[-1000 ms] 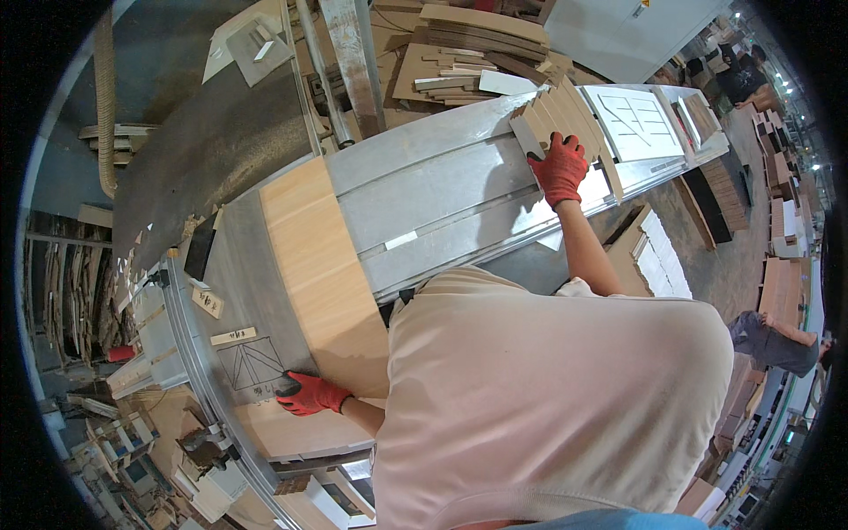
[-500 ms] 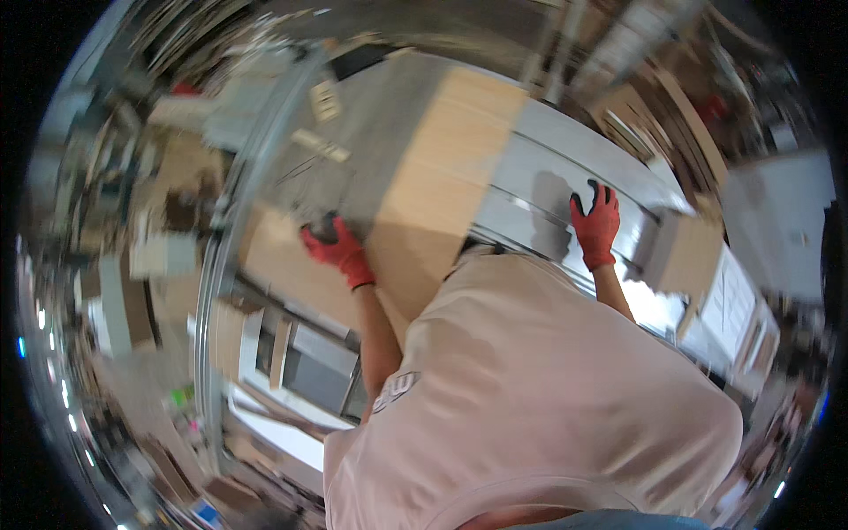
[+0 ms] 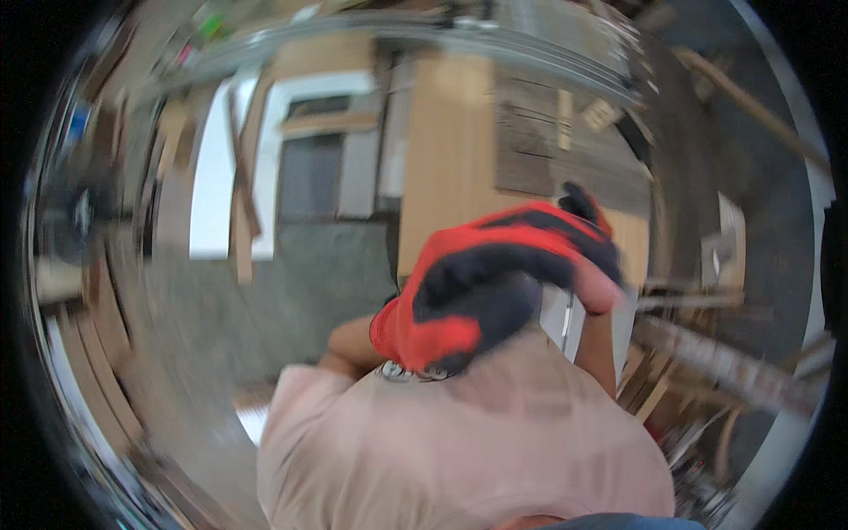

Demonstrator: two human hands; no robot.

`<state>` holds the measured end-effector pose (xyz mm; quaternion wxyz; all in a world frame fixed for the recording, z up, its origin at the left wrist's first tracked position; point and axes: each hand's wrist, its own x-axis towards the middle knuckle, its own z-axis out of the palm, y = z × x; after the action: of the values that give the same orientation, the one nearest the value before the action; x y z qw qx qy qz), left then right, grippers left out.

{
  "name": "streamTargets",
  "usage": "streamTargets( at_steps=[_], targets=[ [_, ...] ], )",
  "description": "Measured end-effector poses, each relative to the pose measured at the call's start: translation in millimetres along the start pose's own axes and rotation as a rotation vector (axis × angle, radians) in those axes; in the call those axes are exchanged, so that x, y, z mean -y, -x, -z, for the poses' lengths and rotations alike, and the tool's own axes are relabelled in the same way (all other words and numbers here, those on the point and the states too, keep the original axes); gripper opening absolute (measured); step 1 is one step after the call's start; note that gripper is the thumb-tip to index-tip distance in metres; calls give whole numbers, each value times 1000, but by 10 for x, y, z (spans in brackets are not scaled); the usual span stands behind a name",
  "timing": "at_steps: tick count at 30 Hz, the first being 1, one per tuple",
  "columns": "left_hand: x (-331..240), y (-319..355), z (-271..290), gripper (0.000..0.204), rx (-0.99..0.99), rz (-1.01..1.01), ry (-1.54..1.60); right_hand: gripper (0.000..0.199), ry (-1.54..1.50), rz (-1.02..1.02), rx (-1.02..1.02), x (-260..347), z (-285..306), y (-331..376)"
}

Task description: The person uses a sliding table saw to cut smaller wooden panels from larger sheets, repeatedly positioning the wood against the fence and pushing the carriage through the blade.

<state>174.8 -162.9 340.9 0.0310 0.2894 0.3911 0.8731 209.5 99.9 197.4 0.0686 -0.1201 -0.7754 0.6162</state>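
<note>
The left hand [image 3: 477,265], gloved in red and black, fills the middle of the frame, its fingers bent rightward in front of the right hand [image 3: 597,215]; blur leaves it unclear whether it grips anything. The right hand, gloved alike, is mostly hidden, a dark fingertip poking up, so I cannot tell how wide it is. The light wood-grain board [image 3: 446,150] runs from top centre down behind the left hand, which blocks part of it. Right of it, in the upper right, lie a narrow wooden strip [image 3: 564,119] and a small wooden block [image 3: 601,115] (marked with dark strokes). A metal rail [image 3: 548,46] crosses the top, and a white panel [image 3: 212,185] shows upper left
</note>
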Motion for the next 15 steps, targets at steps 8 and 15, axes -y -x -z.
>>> streamTargets(
  at_steps=[8,15],
  targets=[
    [-612,-14,-444,26,249,-309,-7,46,438,894,590,2145,-640,-202],
    [-500,113,-798,24,308,-214,-35,45,356,1577,681,2978,-830,-248]
  ],
)
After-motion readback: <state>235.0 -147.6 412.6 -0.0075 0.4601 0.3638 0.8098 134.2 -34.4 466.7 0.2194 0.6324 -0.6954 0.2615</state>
